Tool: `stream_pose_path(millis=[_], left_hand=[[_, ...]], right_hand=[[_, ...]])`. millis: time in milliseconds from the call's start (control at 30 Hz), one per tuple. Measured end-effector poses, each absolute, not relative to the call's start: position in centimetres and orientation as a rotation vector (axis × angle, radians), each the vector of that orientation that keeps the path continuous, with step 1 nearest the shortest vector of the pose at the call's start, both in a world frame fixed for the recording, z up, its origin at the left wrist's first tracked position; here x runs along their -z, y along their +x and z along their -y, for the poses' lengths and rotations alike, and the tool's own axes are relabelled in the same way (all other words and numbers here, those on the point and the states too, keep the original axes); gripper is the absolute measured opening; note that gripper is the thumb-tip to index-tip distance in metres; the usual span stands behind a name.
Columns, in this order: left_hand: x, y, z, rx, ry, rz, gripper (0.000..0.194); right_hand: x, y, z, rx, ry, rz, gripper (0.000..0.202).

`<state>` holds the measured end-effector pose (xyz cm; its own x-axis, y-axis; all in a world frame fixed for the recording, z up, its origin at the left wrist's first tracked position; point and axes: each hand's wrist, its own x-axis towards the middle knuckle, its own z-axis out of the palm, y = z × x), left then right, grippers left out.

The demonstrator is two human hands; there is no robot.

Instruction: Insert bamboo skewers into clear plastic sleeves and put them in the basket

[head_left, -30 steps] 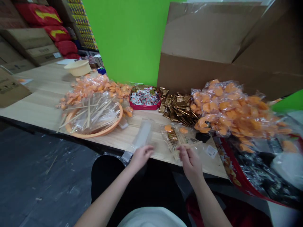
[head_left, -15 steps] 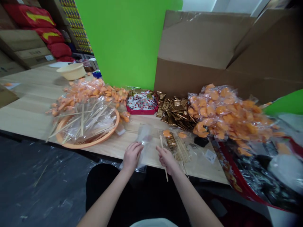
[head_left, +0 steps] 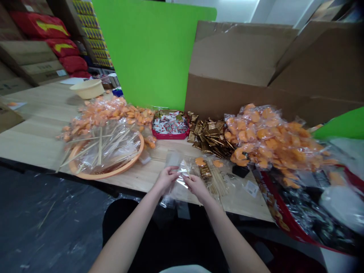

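A clear plastic bag (head_left: 182, 170) is stretched between my two hands above the table's front edge. My left hand (head_left: 167, 179) pinches its left side. My right hand (head_left: 197, 185) has its fingers closed on the bag's right side. Just right of my right hand lie a filled bag with a gold packet (head_left: 205, 171), orange round pieces (head_left: 218, 163) and a bundle of thin wooden sticks (head_left: 218, 180). Beyond my hands stands a pink tray (head_left: 170, 135) of small printed sachets, with a heap of gold packets (head_left: 212, 132) beside it.
An orange basket (head_left: 106, 175) at left holds bagged wooden sticks. Bagged orange pieces are heaped behind it (head_left: 113, 108) and at right (head_left: 270, 132). A small black box (head_left: 240, 170) and a red-edged bag (head_left: 280, 204) are at right. Cardboard (head_left: 227, 57) and a green panel (head_left: 145, 53) stand behind.
My right hand has moved left from beside the sticks and taken hold of the plastic bag. My left hand has shifted slightly right and up with it.
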<state>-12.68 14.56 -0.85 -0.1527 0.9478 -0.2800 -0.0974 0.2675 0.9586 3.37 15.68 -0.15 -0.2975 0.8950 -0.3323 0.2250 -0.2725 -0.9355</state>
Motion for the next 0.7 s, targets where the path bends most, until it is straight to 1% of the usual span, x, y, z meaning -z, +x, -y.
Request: stream_pose_path(millis=[133, 233, 333, 533, 600, 700], left_hand=[[1.3, -13.7, -16.4, -1.219, 0.826, -1.486, 0.04], [1.3, -13.3, -16.4, -1.204, 0.84, -1.478, 0.036], [1.2, -12.2, -15.9, -1.157, 0.874, -1.435, 0.037], [0.7, -13.2, -16.2, -1.185, 0.926, -1.559, 0.028], [0.2, -14.2, -16.3, -1.233, 0.945, -1.609, 0.032], [-0.8, -14.1, -15.6, -1.27, 0.973, -1.584, 0.044]], right_hand=[[0.4, 5.0, -15.8, -1.395, -1.504, 1.458, 0.023], [0.6, 5.4, -15.8, -1.304, -1.581, 1.411, 0.027], [0.8, 4.6, -16.0, -1.328, -1.612, 1.346, 0.034], [0.0, 3.6, -16.2, -1.426, -1.56, 1.249, 0.035], [-0.7, 4.4, -15.7, -1.447, -1.531, 1.231, 0.034], [-1.9, 5.7, -14.5, -1.485, -1.478, 1.239, 0.033]])
